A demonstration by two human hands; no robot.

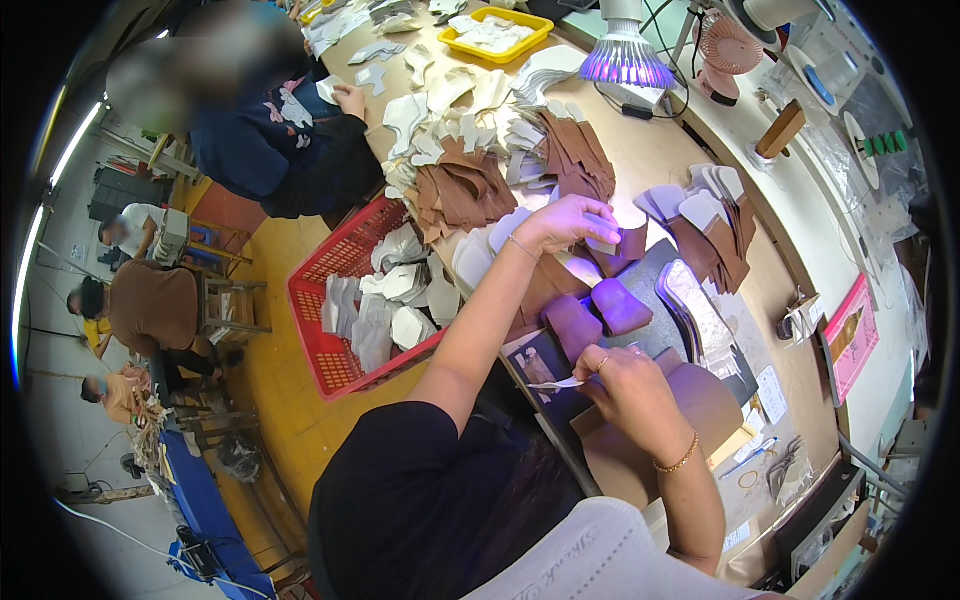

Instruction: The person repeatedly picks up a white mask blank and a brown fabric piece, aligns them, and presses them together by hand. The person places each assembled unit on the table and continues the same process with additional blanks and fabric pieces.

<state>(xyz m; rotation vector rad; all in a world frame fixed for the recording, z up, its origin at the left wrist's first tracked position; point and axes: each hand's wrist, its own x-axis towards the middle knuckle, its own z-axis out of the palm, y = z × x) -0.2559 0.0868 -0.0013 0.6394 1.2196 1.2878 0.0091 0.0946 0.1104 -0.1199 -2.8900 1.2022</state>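
Note:
My left hand reaches out under the purple-lit lamp, its fingers closed on the edge of a brown leather piece with a pale backing. Nearer to me, my right hand pinches a thin white strip; its exact kind is hard to make out. Between the hands, two curved brown leather pieces lie on a dark grey board. A stack of pale-faced shaped pieces rests right of them. Below my right hand, a larger brown sheet curves over the bench edge.
A red basket of white pieces stands at left. Brown and white cut-piece piles cover the far bench, with a yellow tray beyond. The lamp hangs overhead near a pink fan. A co-worker sits far left, handling a white piece.

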